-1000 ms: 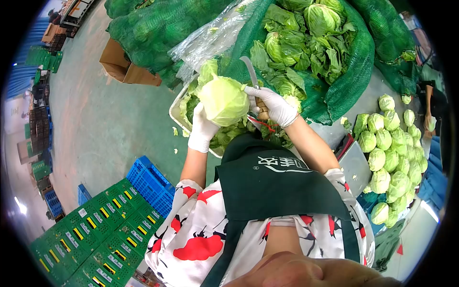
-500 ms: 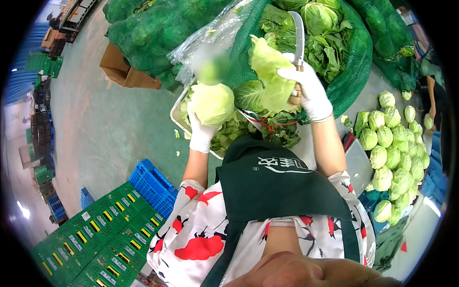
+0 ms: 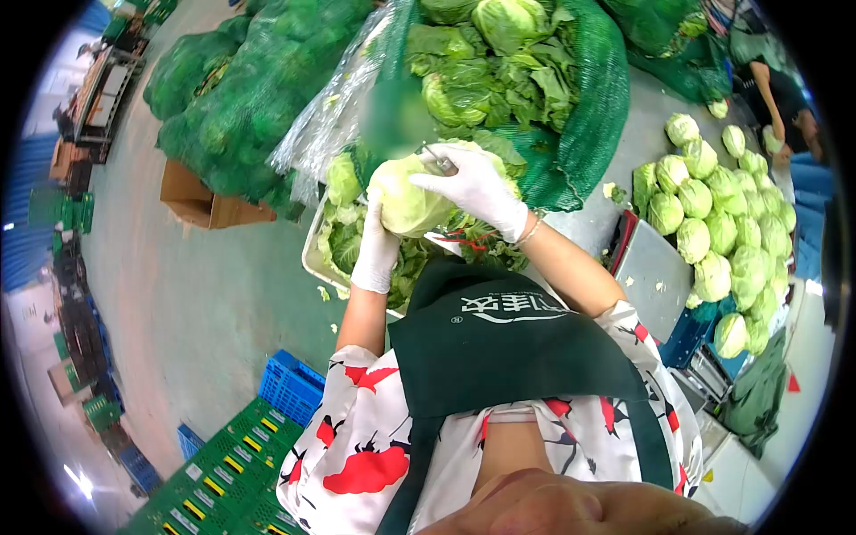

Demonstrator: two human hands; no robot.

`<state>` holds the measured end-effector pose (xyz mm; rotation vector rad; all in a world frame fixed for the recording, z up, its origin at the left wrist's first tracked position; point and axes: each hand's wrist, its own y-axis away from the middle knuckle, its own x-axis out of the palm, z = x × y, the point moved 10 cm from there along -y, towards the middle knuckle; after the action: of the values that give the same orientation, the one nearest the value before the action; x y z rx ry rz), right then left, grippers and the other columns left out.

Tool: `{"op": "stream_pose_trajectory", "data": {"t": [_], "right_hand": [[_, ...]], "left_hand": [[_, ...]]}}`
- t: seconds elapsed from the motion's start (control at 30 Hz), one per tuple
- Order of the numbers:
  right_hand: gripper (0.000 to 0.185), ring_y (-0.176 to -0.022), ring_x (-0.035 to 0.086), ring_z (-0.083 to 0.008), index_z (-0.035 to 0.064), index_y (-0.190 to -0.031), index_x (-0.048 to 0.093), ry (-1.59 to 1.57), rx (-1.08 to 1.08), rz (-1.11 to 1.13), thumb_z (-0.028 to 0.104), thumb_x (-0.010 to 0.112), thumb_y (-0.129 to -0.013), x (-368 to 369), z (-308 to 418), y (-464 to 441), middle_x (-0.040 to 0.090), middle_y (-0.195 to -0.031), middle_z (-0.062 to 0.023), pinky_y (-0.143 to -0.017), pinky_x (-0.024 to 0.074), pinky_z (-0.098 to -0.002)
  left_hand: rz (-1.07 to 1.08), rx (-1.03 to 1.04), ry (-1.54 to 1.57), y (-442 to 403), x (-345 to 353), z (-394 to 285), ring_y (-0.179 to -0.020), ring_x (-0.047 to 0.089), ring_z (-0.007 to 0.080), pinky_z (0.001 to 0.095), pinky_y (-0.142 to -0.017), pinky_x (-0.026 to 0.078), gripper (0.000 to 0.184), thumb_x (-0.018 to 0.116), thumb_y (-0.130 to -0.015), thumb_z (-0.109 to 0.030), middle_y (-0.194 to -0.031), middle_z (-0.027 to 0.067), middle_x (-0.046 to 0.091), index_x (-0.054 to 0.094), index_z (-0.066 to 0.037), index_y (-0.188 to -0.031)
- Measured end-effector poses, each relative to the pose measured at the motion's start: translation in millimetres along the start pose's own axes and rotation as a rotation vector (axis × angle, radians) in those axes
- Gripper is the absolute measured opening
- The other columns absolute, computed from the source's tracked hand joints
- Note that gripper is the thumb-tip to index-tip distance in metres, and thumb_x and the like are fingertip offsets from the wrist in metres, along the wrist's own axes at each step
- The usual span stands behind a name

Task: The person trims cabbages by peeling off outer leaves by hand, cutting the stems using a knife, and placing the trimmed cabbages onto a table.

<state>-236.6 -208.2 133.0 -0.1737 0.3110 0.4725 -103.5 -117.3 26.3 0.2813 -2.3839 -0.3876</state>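
Note:
My left hand [image 3: 379, 250], in a white glove, is closed around the left side of a pale green cabbage [image 3: 410, 198]. At the cabbage's upper right is my gloved right hand [image 3: 477, 187], its fingers closed and its thumb against the head. A small dark metal piece of the knife [image 3: 440, 160] shows by the right fingers; its blade and handle are mostly hidden. Below both hands stands a white bin [image 3: 312, 254] holding loose green leaves [image 3: 412, 267].
Ahead lies an open green mesh sack [image 3: 593, 116] of cabbages and leaves. Many trimmed cabbages [image 3: 713, 214] are piled at right, near a grey metal surface [image 3: 655, 272]. Filled sacks [image 3: 259, 98], a cardboard box [image 3: 209, 201] and green crates [image 3: 227, 473] stand left. Another person [image 3: 780, 107] works far right.
My right hand has moved left and onto the cabbage, and the loose leaf it held is no longer in it. The upright knife blade has dropped from sight. The whole view has shifted.

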Motion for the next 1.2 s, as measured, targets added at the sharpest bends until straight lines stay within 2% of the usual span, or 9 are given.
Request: {"op": "stream_pose_trajectory", "data": {"t": [0.27,0.33,0.47,0.6,0.77,0.9,1.03,1.13,1.2], "right_hand": [[0.021,-0.048,0.056,-0.0076,0.0048,-0.096,0.069,-0.692,0.470,-0.385,0.024,0.075,-0.091,-80,-69,35,0.074,-0.088,-0.0073,-0.043,0.0429,-0.0228],[0.039,-0.085,0.073,-0.0248,0.0088,-0.110,0.070,0.259,0.254,-0.343,0.037,0.074,-0.085,-114,-68,39,0.075,-0.097,-0.0103,-0.071,0.0574,-0.0348],[0.063,-0.107,0.070,-0.0265,0.0031,-0.124,0.067,0.122,0.181,-0.191,0.050,0.077,-0.084,-123,-6,65,0.068,-0.128,-0.0153,-0.093,0.0551,-0.0342],[0.085,-0.110,0.066,-0.0281,0.0006,-0.138,0.054,-0.013,0.183,-0.102,0.054,0.082,-0.078,-101,-31,80,0.066,-0.127,-0.0200,-0.098,0.0507,-0.0349],[0.067,-0.051,0.053,-0.0103,0.0097,-0.127,0.059,-0.594,0.550,-0.034,0.053,0.080,-0.080,-118,-72,127,0.059,-0.076,-0.0025,-0.044,0.0445,-0.0248],[0.055,-0.044,0.046,-0.0063,0.0085,-0.105,0.065,-1.195,0.545,-0.263,0.059,0.073,-0.084,-134,-106,162,0.052,-0.064,0.0028,-0.039,0.0362,-0.0176],[0.061,-0.034,0.043,-0.0081,0.0039,-0.107,0.065,-0.928,0.624,-0.642,0.056,0.080,-0.079,-225,-128,212,0.056,-0.057,-0.0014,-0.030,0.0328,-0.0219],[0.068,-0.055,0.061,-0.0065,0.0010,-0.128,0.061,-0.518,0.552,-0.936,0.044,0.082,-0.080,-332,-109,252,0.071,-0.095,-0.0069,-0.039,0.0442,-0.0195],[0.077,-0.093,0.065,-0.0113,0.0010,-0.136,0.055,-0.300,0.396,-1.124,0.037,0.087,-0.076,-395,-103,274,0.069,-0.114,-0.0077,-0.073,0.0520,-0.0244]], "left_hand": [[0.090,-0.156,0.157,-20,1,31,-0.136,0.050,0.0356,0.0592,-0.112,0.040,0.076,0.032,-0.098,-0.066,-0.154,0.0129,0.045,0.043,-0.013,-0.151],[0.130,-0.133,0.198,-19,14,28,-0.141,0.043,0.0362,0.0580,-0.115,0.036,0.081,0.029,-0.097,-0.070,-0.157,0.0133,0.041,0.037,-0.014,-0.155],[0.194,-0.206,-0.034,-25,60,29,-0.141,0.042,0.0317,0.0491,-0.118,0.033,0.075,0.034,-0.102,-0.064,-0.156,0.0113,0.042,0.036,-0.009,-0.154],[0.278,-0.234,-0.304,-29,99,41,-0.139,0.045,0.0271,0.0450,-0.115,0.036,0.070,0.043,-0.103,-0.058,-0.150,0.0119,0.049,0.041,-0.006,-0.150],[0.482,-0.193,-0.483,-27,135,51,-0.130,0.054,0.0252,0.0395,-0.099,0.049,0.069,0.045,-0.102,-0.054,-0.145,0.0117,0.052,0.043,-0.003,-0.149],[0.697,-0.279,-0.200,-21,170,36,-0.122,0.058,0.0290,0.0361,-0.081,0.058,0.077,0.035,-0.104,-0.057,-0.146,0.0210,0.049,0.033,0.002,-0.154],[0.448,0.014,-0.546,-32,184,12,-0.115,0.062,0.0275,0.0341,-0.091,0.052,0.066,0.041,-0.106,-0.045,-0.139,0.0190,0.056,0.035,0.001,-0.153],[0.420,-0.017,-0.588,-42,179,21,-0.117,0.062,0.0265,0.0345,-0.093,0.050,0.056,0.044,-0.107,-0.034,-0.138,0.0175,0.057,0.038,0.001,-0.151],[0.389,-0.028,-0.620,-43,174,24,-0.117,0.062,0.0262,0.0339,-0.092,0.050,0.054,0.045,-0.107,-0.031,-0.138,0.0173,0.057,0.040,0.001,-0.150]]}}
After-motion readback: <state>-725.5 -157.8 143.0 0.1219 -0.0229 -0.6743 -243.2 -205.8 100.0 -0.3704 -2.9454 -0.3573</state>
